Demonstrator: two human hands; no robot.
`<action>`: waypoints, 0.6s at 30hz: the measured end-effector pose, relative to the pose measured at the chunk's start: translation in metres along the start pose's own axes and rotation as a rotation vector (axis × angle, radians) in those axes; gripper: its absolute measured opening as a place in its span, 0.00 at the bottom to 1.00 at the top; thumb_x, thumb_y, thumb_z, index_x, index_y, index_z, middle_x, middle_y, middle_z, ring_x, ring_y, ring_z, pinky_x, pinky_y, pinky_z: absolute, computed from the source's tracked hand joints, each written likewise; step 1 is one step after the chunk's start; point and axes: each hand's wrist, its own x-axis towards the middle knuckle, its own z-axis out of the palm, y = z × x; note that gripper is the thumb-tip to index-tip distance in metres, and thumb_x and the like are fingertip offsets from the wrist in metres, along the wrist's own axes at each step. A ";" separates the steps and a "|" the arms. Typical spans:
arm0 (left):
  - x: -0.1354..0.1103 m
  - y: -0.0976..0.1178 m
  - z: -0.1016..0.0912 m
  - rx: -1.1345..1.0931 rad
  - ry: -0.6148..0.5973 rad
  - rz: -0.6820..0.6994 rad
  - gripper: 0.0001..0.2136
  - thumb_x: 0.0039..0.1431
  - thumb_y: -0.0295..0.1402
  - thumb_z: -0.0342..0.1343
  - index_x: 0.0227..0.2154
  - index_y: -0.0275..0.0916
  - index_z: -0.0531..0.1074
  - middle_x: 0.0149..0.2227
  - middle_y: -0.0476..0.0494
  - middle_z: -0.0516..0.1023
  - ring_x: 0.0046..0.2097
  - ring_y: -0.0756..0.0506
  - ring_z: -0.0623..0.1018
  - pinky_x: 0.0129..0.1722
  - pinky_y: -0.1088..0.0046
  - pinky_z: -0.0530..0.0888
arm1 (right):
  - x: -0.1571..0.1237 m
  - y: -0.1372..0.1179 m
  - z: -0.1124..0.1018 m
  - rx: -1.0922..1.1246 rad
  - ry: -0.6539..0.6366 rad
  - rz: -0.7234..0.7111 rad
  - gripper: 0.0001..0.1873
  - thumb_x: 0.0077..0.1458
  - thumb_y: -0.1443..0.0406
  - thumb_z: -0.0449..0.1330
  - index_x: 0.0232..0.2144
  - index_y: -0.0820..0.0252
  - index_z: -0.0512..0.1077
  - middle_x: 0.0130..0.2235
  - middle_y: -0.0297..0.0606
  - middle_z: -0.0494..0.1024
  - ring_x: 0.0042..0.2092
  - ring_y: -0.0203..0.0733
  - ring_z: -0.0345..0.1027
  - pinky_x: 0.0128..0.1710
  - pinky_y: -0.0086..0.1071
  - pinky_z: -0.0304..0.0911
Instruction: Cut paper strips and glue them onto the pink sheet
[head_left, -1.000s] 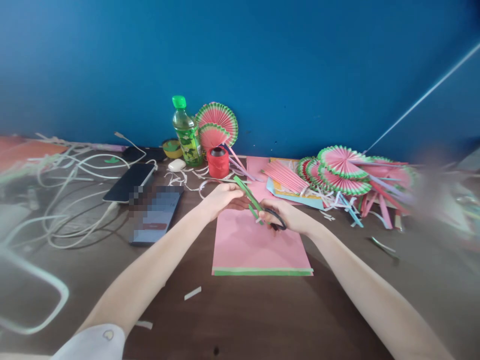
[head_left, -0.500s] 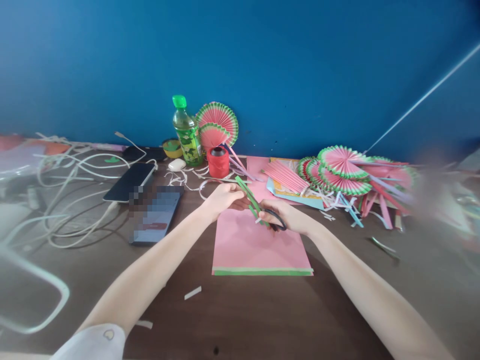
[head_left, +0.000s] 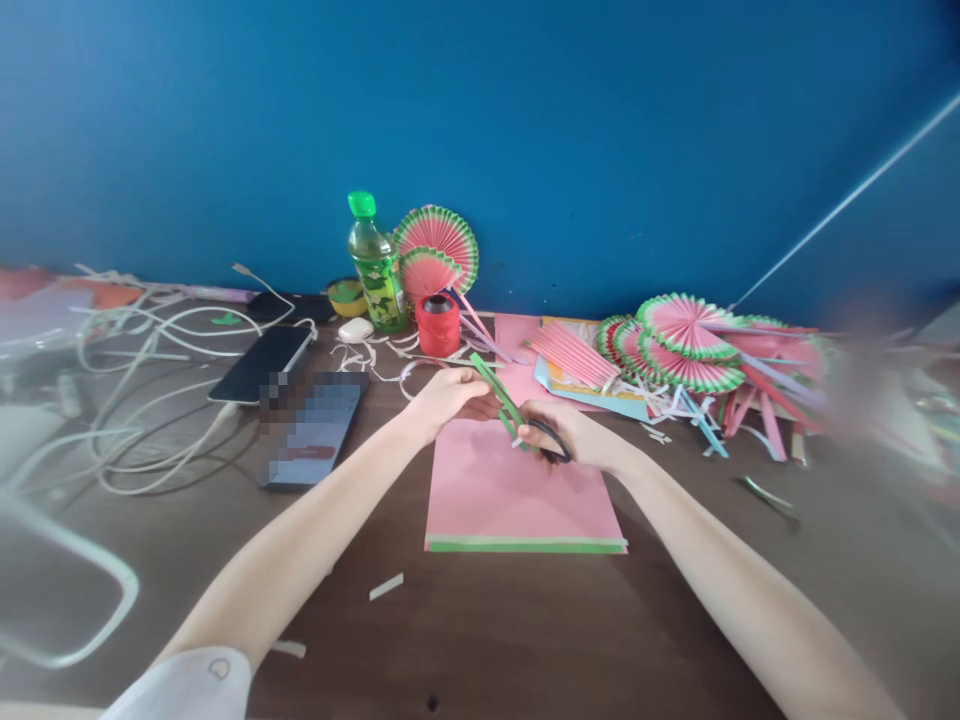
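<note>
My left hand point(head_left: 448, 395) pinches a narrow green paper strip point(head_left: 491, 385) that slants up to the left above the table. My right hand point(head_left: 571, 437) has its fingers through the black handles of a pair of scissors point(head_left: 541, 437), whose blades meet the strip's lower end. Both hands hover over a pink paper sheet point(head_left: 517, 490) with a green and white band along its near edge, lying flat on the brown table point(head_left: 525, 630).
Pink-and-green folded paper fans point(head_left: 686, 340) and loose strips pile at the right. A green-capped bottle point(head_left: 376, 265), a red ribbon spool point(head_left: 437, 325) and two more fans point(head_left: 436, 245) stand by the blue wall. Two phones point(head_left: 315, 425) and white cables point(head_left: 142, 400) lie left.
Hardly anything moved: both hands stay on the strip and scissors, and the view has shifted very slightly.
</note>
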 end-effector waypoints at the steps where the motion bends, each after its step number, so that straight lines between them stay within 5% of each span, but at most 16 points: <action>1: 0.001 0.000 -0.001 -0.006 -0.004 -0.001 0.03 0.50 0.24 0.52 0.23 0.33 0.68 0.23 0.44 0.77 0.25 0.50 0.76 0.29 0.74 0.73 | 0.000 0.000 0.000 -0.004 0.004 -0.001 0.19 0.49 0.50 0.55 0.30 0.61 0.62 0.21 0.29 0.63 0.21 0.31 0.62 0.17 0.24 0.62; 12: 0.004 -0.003 -0.004 -0.048 -0.048 -0.004 0.02 0.48 0.27 0.55 0.24 0.33 0.69 0.23 0.44 0.77 0.25 0.50 0.76 0.30 0.74 0.73 | 0.000 -0.002 0.000 0.003 0.013 0.028 0.19 0.49 0.51 0.56 0.29 0.62 0.63 0.21 0.29 0.64 0.20 0.30 0.62 0.16 0.24 0.61; 18: 0.004 -0.002 -0.005 -0.017 0.024 0.061 0.04 0.50 0.29 0.54 0.24 0.33 0.68 0.24 0.43 0.77 0.26 0.49 0.77 0.31 0.72 0.73 | 0.001 0.000 0.000 0.017 0.012 0.025 0.19 0.47 0.51 0.57 0.29 0.62 0.62 0.22 0.29 0.63 0.21 0.30 0.62 0.16 0.23 0.61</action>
